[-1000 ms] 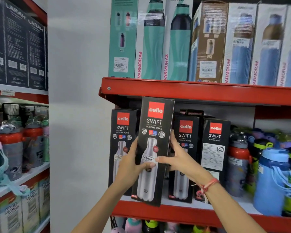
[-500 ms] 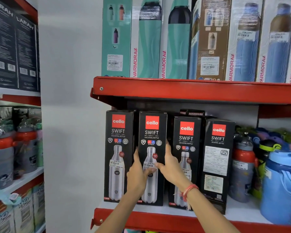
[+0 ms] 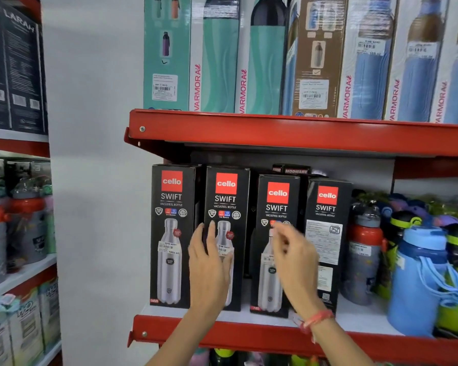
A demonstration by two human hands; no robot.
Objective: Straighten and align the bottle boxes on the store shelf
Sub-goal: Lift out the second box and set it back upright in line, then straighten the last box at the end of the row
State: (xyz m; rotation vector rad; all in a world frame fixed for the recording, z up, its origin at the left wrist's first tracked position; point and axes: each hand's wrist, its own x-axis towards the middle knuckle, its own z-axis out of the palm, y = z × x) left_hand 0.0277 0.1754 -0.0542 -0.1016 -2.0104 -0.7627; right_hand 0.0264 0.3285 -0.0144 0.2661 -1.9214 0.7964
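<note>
A red metal store shelf [image 3: 275, 336] with a white deck runs across the view beside a plain white wall [image 3: 95, 180], and a second red shelf [image 3: 288, 133] above it carries tall teal and blue bottle cartons [image 3: 259, 56]. On the lower deck four black bottle boxes stand upright in a row: the first box [image 3: 169, 233] at the left end, the second box [image 3: 226, 196] just beside it, the third box [image 3: 275, 202] a little lower in the view, and the fourth box [image 3: 327, 207] with its printed side panel turned outward. Loose plastic bottles, among them a large blue bottle [image 3: 418, 281], crowd the deck to the right. Both forearms reach up from below. The left hand [image 3: 209, 268] is raised with fingers straight and spread open, its palm against the lower front of the second box and gripping nothing. The right hand [image 3: 294, 257], with a red thread band [image 3: 317, 317] at the wrist, hovers in front of the third box with fingers loosely curled and unclosed; it is blurred, so whether it touches the box is hard to say.
</note>
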